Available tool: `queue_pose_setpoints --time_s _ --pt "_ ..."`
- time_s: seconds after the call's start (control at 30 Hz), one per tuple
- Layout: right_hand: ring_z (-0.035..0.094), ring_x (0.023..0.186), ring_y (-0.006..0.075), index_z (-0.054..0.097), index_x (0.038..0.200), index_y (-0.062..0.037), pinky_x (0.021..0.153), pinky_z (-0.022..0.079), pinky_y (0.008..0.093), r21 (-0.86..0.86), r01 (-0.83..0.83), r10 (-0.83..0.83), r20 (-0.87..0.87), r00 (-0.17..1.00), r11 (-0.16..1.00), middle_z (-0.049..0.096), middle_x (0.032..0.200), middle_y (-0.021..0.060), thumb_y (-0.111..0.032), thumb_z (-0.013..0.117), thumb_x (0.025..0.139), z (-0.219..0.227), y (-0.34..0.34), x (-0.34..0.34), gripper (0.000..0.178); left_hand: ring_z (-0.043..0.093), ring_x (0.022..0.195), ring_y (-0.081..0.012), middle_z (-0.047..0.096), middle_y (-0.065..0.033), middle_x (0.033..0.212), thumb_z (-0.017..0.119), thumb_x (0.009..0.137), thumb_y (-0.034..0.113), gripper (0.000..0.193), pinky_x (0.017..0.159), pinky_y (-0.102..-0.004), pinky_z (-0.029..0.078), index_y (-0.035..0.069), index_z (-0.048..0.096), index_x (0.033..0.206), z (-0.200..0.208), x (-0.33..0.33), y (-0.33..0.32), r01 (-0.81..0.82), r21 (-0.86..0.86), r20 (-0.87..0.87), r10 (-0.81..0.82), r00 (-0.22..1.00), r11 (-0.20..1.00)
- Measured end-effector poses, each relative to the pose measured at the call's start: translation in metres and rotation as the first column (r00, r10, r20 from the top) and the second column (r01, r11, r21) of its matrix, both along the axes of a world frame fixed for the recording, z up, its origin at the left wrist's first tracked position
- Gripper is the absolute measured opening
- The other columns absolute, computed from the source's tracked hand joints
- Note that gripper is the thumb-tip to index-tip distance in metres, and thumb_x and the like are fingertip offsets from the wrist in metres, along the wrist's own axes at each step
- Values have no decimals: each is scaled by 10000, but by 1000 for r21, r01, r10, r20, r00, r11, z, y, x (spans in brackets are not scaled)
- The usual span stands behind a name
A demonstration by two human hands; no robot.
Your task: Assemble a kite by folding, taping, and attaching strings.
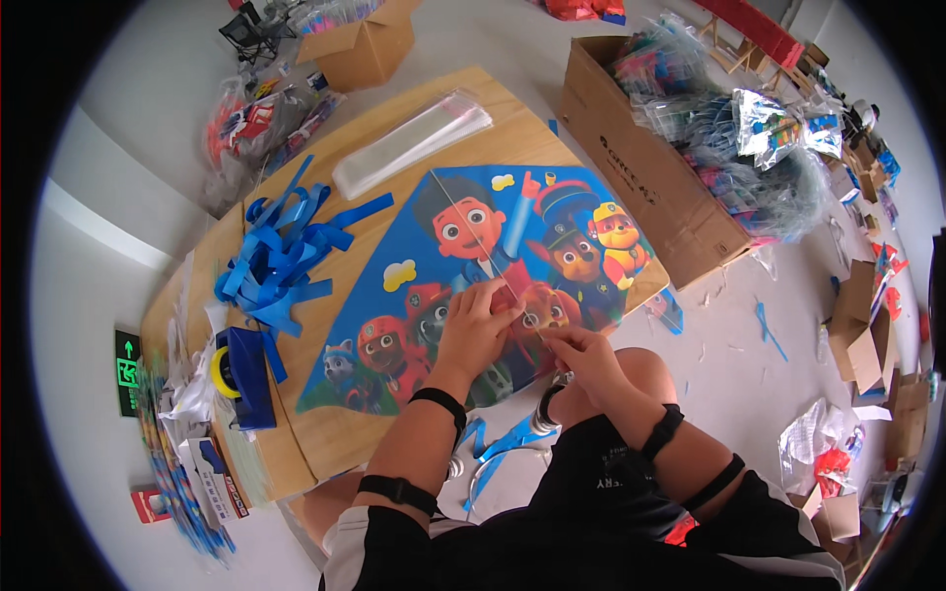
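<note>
- the kite (473, 286), a blue cartoon-printed sail, lies flat on the wooden table (325, 433), its near edge right in front of the person.
- the left hand (475, 320) rests palm-down on the sail's near middle, fingers curled and pressing the fabric; it pins rather than grips.
- the right hand (579, 350) sits just right of it at the near edge, thumb and fingers pinched on a small fitting where the thin clear rod (473, 231) ends.
- that rod already runs from the far tip down the sail's centre, so the spine looks seated; its near end seems to be what is in hand.
- no cross rod can be made out on the sail, so that part appears left to do.
- blue ribbon strips (281, 261) lie heaped to the left, unattached, beside a tape dispenser (241, 374).
- a stack of clear bags (414, 143) waits at the far side, a cardboard box (641, 167) of packed goods far right.
</note>
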State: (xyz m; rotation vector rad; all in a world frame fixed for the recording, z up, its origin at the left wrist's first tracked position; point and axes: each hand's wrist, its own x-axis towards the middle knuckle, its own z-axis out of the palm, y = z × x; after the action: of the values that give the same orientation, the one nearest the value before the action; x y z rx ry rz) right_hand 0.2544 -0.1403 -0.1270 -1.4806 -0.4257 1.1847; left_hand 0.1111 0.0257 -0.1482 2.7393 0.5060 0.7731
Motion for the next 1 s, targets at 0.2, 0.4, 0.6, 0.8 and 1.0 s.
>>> queue_pose_setpoints --time_s 0.2,0.4,0.6,0.8,1.0 --pt "512 735 46 740 1220 -68 657 435 210 13 -44 44 -19 999 999 636 871 -42 -98 618 995 -1 -3 2 258 524 1200 -325 552 -81 1358 668 841 86 365 1010 -484 387 285 745 1137 -8 -1 -3 -75 -18 -69 74 995 997" --pt "558 763 55 736 1229 -69 682 475 220 -43 -55 56 25 998 998 672 900 -24 -132 628 994 -11 -3 4 266 468 1311 -303 503 -26 1485 671 840 96 332 1039 -488 352 278 761 1103 -5 2 -1 -35 38 -74 38 997 999" --pt "564 759 58 733 1238 -75 702 496 223 -21 -65 65 23 998 998 705 950 -11 -148 631 998 -3 0 3 271 460 1352 -254 526 5 1503 662 842 92 338 1050 -470 345 243 754 1131 -6 0 2 2 47 -125 4 992 999" --pt "563 762 56 732 1240 -75 708 500 219 2 -67 67 7 998 998 705 957 -14 -153 637 997 -3 -1 5 273 453 1385 -237 532 -9 1510 630 869 86 336 1046 -437 350 233 744 1149 -6 3 3 24 9 -134 -23 991 1000" --pt "534 800 58 712 1271 -69 724 456 219 0 -87 87 -34 996 996 679 991 -32 -136 616 1011 -3 -1 5 285 463 1387 -223 568 -23 1470 641 878 103 331 1069 -446 366 228 726 1173 -4 2 3 19 -17 -144 -21 989 1000"
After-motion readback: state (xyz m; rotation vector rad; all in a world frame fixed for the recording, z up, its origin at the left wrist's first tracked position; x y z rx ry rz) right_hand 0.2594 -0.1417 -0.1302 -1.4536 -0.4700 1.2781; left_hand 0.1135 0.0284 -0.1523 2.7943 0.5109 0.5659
